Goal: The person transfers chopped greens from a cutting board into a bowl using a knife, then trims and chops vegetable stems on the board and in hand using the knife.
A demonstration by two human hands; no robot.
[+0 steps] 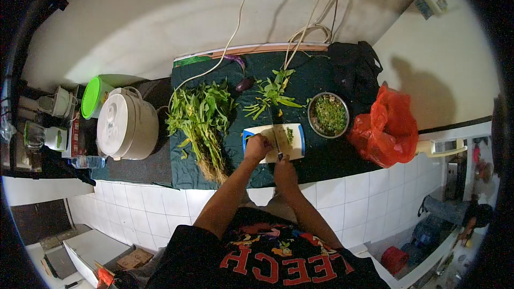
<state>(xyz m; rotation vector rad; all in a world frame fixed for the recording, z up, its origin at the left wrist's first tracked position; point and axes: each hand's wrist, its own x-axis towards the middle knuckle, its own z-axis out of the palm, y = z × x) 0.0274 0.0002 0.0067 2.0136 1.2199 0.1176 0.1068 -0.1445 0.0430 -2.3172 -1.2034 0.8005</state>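
Observation:
A white cutting board (266,130) with blue ends lies on the dark green cloth. My right hand (285,172) is closed round the handle of a kitchen knife (277,142), its blade pointing away from me across the board. My left hand (258,147) rests on the board's left part, fingers drawn together; what they hold is hidden. Chopped greens (289,136) lie right of the blade. Beyond the board are loose leafy stems (274,93) and a dark purple eggplant (245,84). A metal bowl (311,123) to the right holds chopped greens.
Left of the board lies a big bunch of rooted leafy greens (203,118). A white rice cooker (128,124) and a green-lidded container (96,98) stand farther left. At right are a red plastic bag (385,131) and a black bag (353,69). White cables (235,29) hang over the table.

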